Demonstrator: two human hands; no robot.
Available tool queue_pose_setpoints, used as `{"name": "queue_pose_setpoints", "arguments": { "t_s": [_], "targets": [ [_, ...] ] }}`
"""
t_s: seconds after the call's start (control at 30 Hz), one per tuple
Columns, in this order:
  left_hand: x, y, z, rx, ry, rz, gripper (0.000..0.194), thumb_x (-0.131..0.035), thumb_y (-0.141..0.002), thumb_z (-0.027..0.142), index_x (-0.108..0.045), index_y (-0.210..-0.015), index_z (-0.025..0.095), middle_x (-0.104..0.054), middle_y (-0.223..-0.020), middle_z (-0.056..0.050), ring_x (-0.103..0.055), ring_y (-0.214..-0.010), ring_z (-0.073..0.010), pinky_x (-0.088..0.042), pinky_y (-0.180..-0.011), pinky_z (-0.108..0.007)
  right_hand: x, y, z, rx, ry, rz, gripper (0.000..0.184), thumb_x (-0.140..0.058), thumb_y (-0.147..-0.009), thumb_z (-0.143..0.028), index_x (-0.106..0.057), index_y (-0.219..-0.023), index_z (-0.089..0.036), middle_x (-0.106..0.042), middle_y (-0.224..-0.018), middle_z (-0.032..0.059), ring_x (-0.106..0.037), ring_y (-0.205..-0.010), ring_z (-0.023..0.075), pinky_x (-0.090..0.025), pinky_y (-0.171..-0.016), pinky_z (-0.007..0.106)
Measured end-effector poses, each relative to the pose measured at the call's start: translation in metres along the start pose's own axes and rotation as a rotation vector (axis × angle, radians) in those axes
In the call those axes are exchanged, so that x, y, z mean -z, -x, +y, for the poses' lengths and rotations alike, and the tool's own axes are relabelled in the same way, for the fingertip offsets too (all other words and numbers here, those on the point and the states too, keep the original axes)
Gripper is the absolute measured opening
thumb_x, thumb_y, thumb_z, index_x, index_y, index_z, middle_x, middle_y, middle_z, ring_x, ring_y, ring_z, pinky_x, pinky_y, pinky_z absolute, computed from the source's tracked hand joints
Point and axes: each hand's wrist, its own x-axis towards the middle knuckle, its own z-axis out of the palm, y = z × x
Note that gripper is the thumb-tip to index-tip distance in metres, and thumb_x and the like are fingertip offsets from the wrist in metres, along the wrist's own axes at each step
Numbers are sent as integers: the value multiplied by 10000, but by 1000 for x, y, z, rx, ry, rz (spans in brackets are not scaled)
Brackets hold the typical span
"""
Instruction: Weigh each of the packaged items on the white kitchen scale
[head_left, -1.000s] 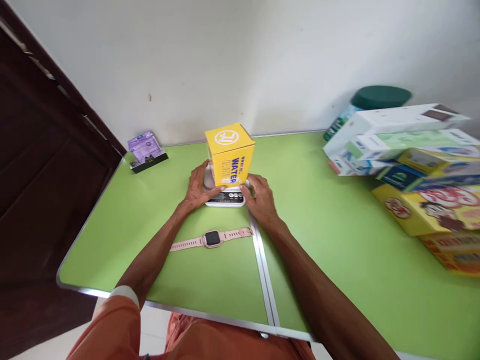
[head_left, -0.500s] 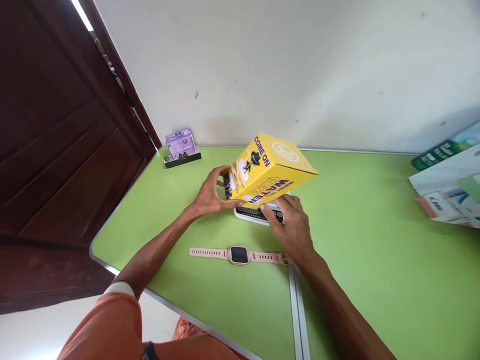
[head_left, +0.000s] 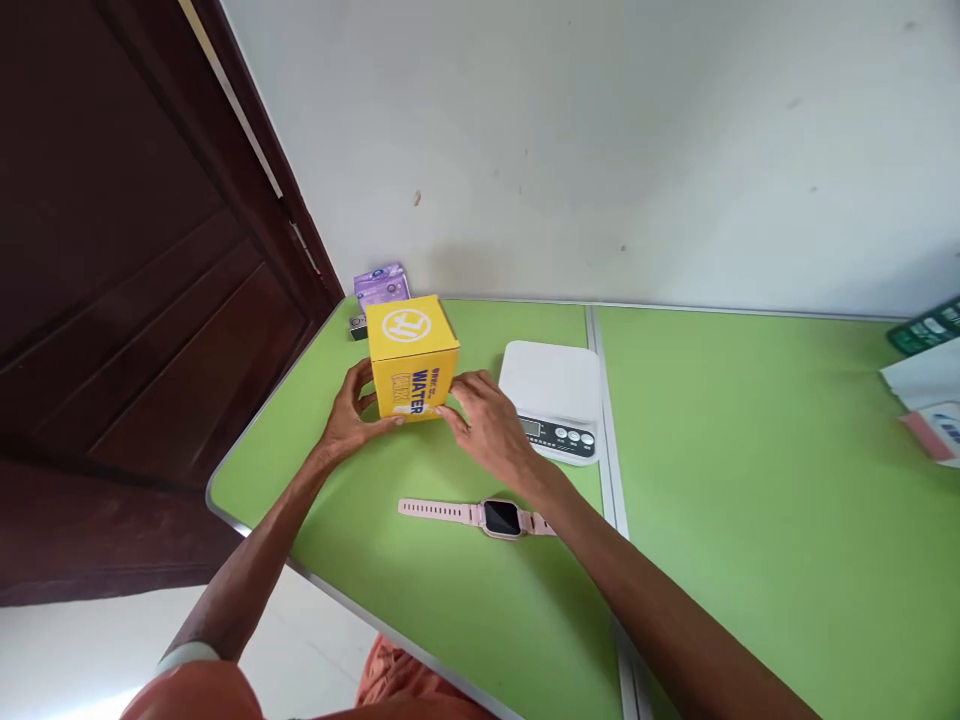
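Observation:
A yellow cardboard box (head_left: 411, 352) with blue "WATER" print stands upright on the green table (head_left: 750, 500), left of a white kitchen scale (head_left: 553, 395). My left hand (head_left: 346, 420) grips the box's lower left side with curled fingers. My right hand (head_left: 484, 425) presses on its lower right side. The scale's platform is bare. A pink smartwatch (head_left: 487, 515) lies flat in front of the hands, its strap partly hidden under my right forearm.
A small purple box (head_left: 381, 287) sits at the table's far left corner behind the yellow box. A dark wooden door (head_left: 135, 250) stands left of the table. Stacked boxes (head_left: 926, 400) show at the right edge. A metal seam (head_left: 606, 440) crosses the table.
The yellow box was lifted off the scale, tilted, and now stands on the table left of the scale. Both hands moved left with it. The view shifted left.

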Motion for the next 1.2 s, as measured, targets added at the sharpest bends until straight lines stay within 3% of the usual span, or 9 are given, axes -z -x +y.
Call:
{"name": "queue_pose_setpoints", "arguments": {
  "t_s": [0.17, 0.3, 0.47, 0.6, 0.7, 0.87, 1.03, 1.13, 1.2],
  "targets": [
    [34, 10, -29, 54, -7, 87, 985, -1039, -629, 554, -563, -1442, 267, -650, -1579, -193, -631, -1504, -387, -565, -1230, -596, -48, -28, -14, -51, -13, -127, 99, -722, -985, -120, -747, -1061, -179, -743, -1101, 162, -641, -1119, 350, -610, -1018, 554],
    [52, 12, -45, 151, -137, 126, 887, -1042, -589, 543, -639, -1313, 226, -779, -1351, -179, -743, -1310, -409, -616, -1117, -630, -72, -42, -22, -44, -31, -169, 134, -654, -1022, -120, -742, -1101, -184, -731, -1133, 160, -633, -1169, 339, -584, -1090, 534],
    [69, -9, -55, 128, -244, 215, 755, -1012, -586, 468, -656, -1203, 217, -810, -1207, -146, -788, -1147, -379, -652, -1028, -592, -86, -60, -34, -102, -99, -182, 302, -627, -1030, -110, -697, -1315, -180, -705, -1307, 172, -635, -1272, 329, -586, -1134, 533],
    [74, -33, -60, 97, -279, 258, 584, -944, -622, 460, -639, -1063, 230, -799, -986, -96, -797, -923, -325, -689, -916, -554, -80, -56, -40, -105, -132, -215, 500, -678, -1011, -113, -599, -1499, -187, -659, -1452, 178, -623, -1367, 318, -579, -1186, 521],
    [70, -44, -59, 91, -372, 306, 545, -946, -553, 481, -623, -928, 251, -762, -856, -57, -769, -824, -328, -700, -828, -574, -63, -38, -38, -93, -124, -234, 477, -673, -1039, -131, -586, -1507, -147, -669, -1432, 202, -642, -1348, 321, -615, -1145, 518],
    [55, -50, -43, 171, -510, 310, 537, -904, -546, 663, -666, -870, 306, -794, -900, 57, -807, -1004, -378, -680, -961, -704, -10, 13, -21, -72, -106, -127, 363, -621, -1117, -212, -608, -1480, -194, -701, -1335, 146, -710, -1220, 268, -657, -1064, 476],
    [36, -55, -22, 253, -588, 316, 579, -810, -535, 853, -638, -774, 355, -768, -779, 169, -819, -1102, -378, -662, -1022, -735, 66, 83, 3, -191, -10, 156, 328, -562, -1146, -260, -645, -1456, -195, -734, -1298, 141, -733, -1165, 264, -664, -1039, 491],
    [27, -61, -18, 230, -632, 369, 642, -747, -532, 928, -623, -802, 359, -803, -931, 280, -818, -1160, -319, -672, -1018, -678, 109, 132, 18, -258, 77, 395, 324, -545, -1141, -259, -667, -1440, -234, -748, -1278, 130, -742, -1134, 262, -692, -959, 470],
    [25, -68, -23, 297, -726, 440, 694, -755, -500, 943, -648, -885, 376, -800, -1101, 330, -809, -1208, -290, -678, -1009, -632, 131, 167, 25, -286, 173, 574, 313, -547, -1136, -262, -676, -1422, -259, -753, -1246, 124, -744, -1092, 258, -703, -857, 435]
  ]
}}
